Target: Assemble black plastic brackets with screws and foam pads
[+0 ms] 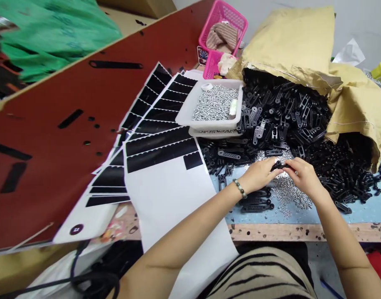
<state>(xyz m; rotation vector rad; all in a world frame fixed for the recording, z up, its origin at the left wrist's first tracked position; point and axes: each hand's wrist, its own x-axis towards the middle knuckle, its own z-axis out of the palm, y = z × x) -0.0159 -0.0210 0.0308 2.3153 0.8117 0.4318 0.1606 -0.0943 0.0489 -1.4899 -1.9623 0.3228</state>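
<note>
My left hand (262, 173) and my right hand (301, 173) meet over a heap of small silver screws and nuts (288, 193). Between their fingertips they pinch a small black plastic part (276, 165), mostly covered by the fingers. Just behind the hands lies a big pile of black slotted plastic pieces (271, 112). Beside my left wrist, several black pieces with round ends (255, 205) are lined up on the light blue mat (240, 219).
A white tub of screws (184, 112) stands on another container. Torn yellow sacks (290, 37) spill black parts at the back and right. Sheets of black stickers (165, 187) lie at left, before a red-brown board (53, 166). Pink baskets (205, 35) stand behind.
</note>
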